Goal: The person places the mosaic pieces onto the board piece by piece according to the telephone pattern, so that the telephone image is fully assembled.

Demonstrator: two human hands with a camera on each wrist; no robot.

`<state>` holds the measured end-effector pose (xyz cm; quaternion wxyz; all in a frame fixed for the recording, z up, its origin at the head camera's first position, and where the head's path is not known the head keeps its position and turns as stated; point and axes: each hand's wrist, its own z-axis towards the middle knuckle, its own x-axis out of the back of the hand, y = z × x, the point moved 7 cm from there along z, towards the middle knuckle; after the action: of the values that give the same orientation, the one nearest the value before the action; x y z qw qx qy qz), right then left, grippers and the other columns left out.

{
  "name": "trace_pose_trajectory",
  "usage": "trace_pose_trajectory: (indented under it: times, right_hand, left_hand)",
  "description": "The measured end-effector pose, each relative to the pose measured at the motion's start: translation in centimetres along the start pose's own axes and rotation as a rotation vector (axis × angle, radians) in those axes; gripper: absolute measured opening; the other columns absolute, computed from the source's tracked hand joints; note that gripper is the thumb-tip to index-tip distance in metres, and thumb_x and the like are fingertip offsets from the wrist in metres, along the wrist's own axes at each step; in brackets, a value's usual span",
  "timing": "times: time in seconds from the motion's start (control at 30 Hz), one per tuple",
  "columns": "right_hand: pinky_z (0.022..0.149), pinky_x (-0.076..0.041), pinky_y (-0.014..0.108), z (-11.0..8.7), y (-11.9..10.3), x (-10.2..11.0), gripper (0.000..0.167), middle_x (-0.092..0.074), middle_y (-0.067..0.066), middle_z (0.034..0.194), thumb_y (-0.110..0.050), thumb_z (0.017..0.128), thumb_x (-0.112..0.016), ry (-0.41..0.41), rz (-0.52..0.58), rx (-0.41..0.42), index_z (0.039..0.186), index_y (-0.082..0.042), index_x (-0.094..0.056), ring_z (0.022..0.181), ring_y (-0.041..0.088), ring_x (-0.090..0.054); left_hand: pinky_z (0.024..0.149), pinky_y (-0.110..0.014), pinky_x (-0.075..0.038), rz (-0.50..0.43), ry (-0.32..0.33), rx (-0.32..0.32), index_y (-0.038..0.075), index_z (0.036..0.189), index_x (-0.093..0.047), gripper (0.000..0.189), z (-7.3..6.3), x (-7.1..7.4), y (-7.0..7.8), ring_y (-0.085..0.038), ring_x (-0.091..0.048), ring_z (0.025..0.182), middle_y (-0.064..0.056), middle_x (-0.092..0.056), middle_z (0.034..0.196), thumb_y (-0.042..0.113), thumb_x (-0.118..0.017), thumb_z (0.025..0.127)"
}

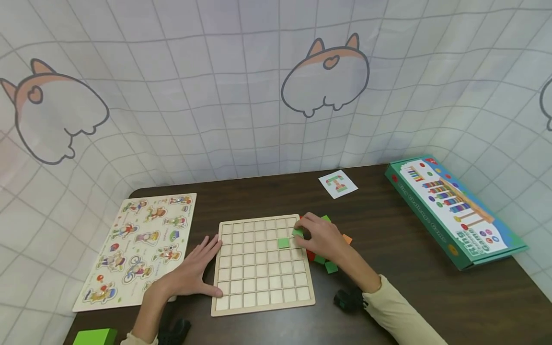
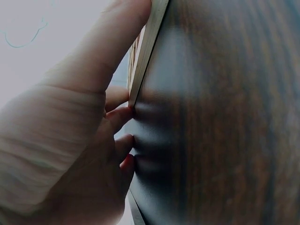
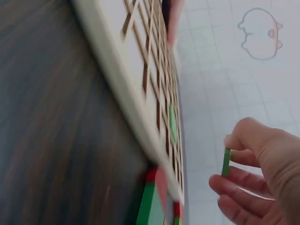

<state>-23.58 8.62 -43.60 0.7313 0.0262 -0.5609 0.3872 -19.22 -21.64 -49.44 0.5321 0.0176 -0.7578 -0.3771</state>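
Observation:
A square wooden grid board (image 1: 263,305) lies in the middle of the table. My left hand (image 1: 191,273) rests along its left edge, fingers spread, thumb at the lower left corner; the left wrist view shows the fingertips against the board's side. Between thumb and fingers my right hand (image 1: 321,237) pinches a green square tile (image 3: 226,162), raised above the board's right edge. One light green tile (image 1: 283,243) sits in a cell of the grid. Below and beside the right hand are loose green tiles (image 1: 331,267) and red tiles (image 1: 310,255), partly hidden by it.
A pattern card (image 1: 338,184) lies at the back. On the right stands a green game box (image 1: 453,211); on the left, a picture puzzle board (image 1: 142,249). A bright green block (image 1: 95,337) is at the front left. An orange tile (image 1: 347,238) lies beyond the right wrist.

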Motion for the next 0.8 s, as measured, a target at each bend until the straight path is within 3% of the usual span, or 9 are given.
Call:
trace_pose_trajectory:
  times: [0.1,0.3,0.4,0.53,0.8]
  right_hand:
    - [0.062,-0.049,0.02,0.8,-1.2,-0.6,0.011,-0.061,0.002,0.095,-0.015,0.086,-0.069,-0.001,0.096,0.058,0.096,-0.011,-0.068,0.074,0.014,-0.061]
    - [0.074,-0.055,0.022,2.9,-5.0,-3.2,0.014,-0.064,0.005,0.099,-0.014,0.089,-0.067,-0.115,0.201,0.18,0.1,-0.007,-0.068,0.083,0.016,-0.066]
    - [0.075,-0.053,0.018,3.9,-7.6,-5.3,0.016,-0.066,0.005,0.101,-0.019,0.09,-0.068,-0.182,0.156,0.251,0.101,-0.007,-0.07,0.085,0.013,-0.065]
    - [0.079,-0.052,0.019,5.0,-10.0,-7.7,0.017,-0.067,0.001,0.102,-0.024,0.094,-0.065,-0.258,0.042,0.267,0.102,-0.01,-0.071,0.089,0.011,-0.063]
    - [0.082,-0.051,0.023,6.0,-11.4,-10.1,0.013,-0.067,0.0,0.101,-0.02,0.097,-0.06,-0.311,-0.139,0.233,0.097,-0.012,-0.07,0.092,0.012,-0.063]
  left_hand:
    - [0.111,-0.072,-0.011,0.007,-0.004,-0.003,0.004,0.156,-0.011,0.121,0.2,-0.1,0.1,-0.05,0.0,0.148,-0.02,-0.005,0.163,0.054,-0.08,0.071]
    - [0.111,-0.072,-0.01,0.0,-0.006,0.008,0.003,0.156,-0.011,0.12,0.3,-0.1,0.3,-0.05,0.0,0.148,-0.021,-0.005,0.163,0.053,-0.081,0.071]
    - [0.111,-0.071,-0.011,0.01,0.0,0.013,0.004,0.156,-0.011,0.12,0.2,0.0,0.2,-0.05,-0.001,0.148,-0.021,-0.006,0.163,0.053,-0.08,0.071]
    - [0.112,-0.071,-0.012,0.017,0.004,0.021,0.004,0.156,-0.012,0.121,0.2,0.1,0.1,-0.05,-0.001,0.148,-0.021,-0.007,0.163,0.054,-0.08,0.071]
    - [0.112,-0.07,-0.011,0.009,0.004,0.019,0.004,0.156,-0.012,0.12,0.0,0.0,0.1,-0.049,-0.001,0.148,-0.02,-0.006,0.163,0.054,-0.08,0.071]
